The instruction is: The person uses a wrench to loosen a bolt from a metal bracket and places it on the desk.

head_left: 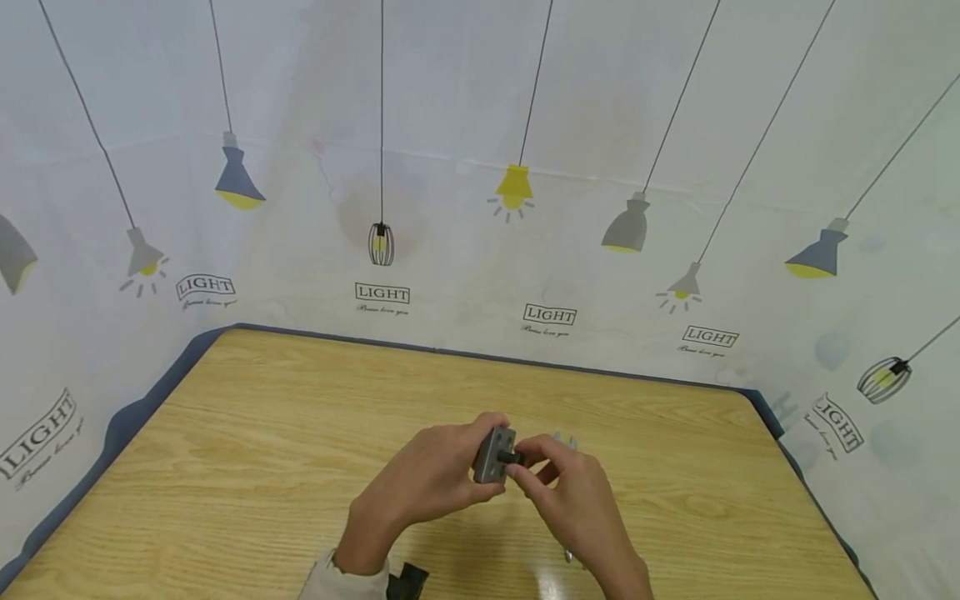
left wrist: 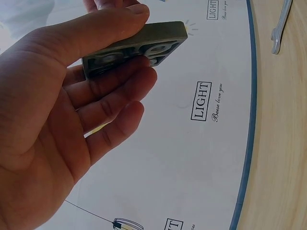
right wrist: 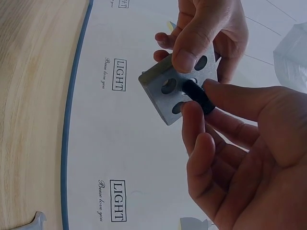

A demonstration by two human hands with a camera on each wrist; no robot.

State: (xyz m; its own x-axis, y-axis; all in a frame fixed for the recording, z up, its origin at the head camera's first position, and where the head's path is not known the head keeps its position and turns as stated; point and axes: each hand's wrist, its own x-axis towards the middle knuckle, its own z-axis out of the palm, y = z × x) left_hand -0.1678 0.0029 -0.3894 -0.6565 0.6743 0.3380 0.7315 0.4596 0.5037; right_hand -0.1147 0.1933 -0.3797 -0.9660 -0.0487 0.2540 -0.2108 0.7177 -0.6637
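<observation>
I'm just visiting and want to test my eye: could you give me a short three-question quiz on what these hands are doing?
1. True or false: the left hand grips the grey metal block.
2. What does the right hand pinch? A) the black bolt B) a coin C) a pencil
3. Fill in: behind the hands, a wrench lies on the wooden ____.

Key: 1 true; 2 A; 3 table.
</observation>
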